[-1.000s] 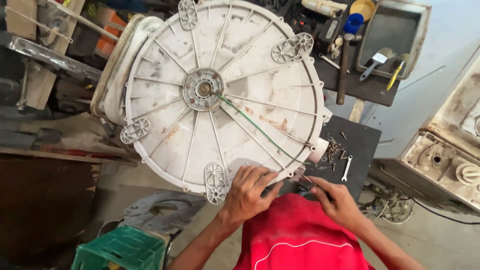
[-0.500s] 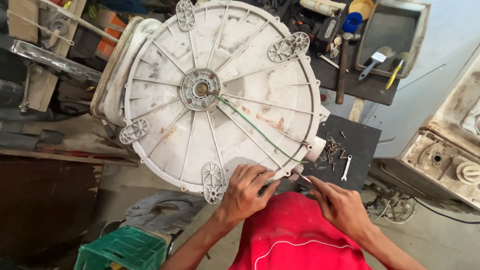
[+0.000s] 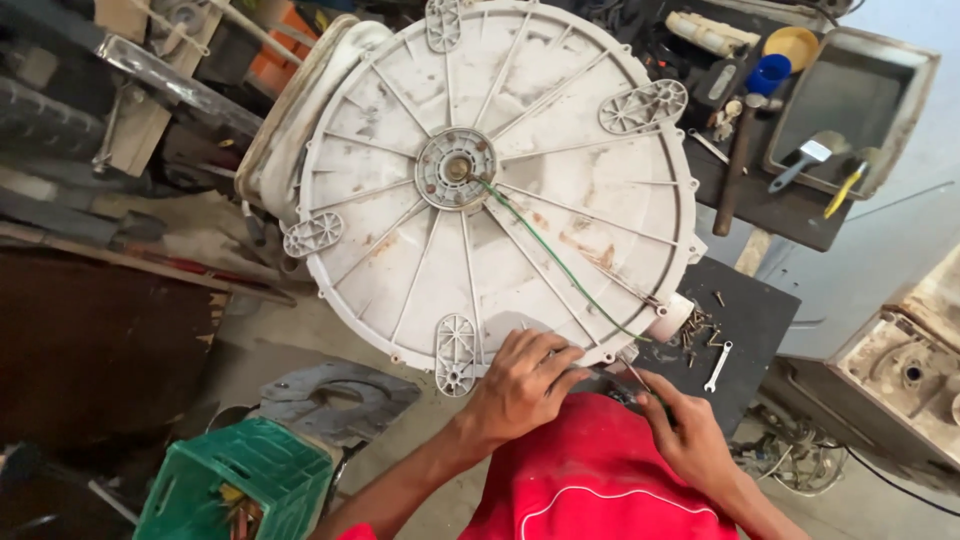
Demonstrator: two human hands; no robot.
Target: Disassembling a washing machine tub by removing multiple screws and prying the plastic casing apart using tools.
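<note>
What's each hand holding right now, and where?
Left hand presses the white tub at its near rim. Right hand grips a thin tool by its handle end.

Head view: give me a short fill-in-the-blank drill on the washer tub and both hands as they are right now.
1. The left hand presses its fingers on the near rim of the round white ____.
2. A thin ____ wire runs from the tub's centre hub to its near right rim.
3. The crate at lower left is ____ in colour.
4. The right hand holds a slim tool beside the ____ hand.

Missing words: tub; green; green; left
</note>
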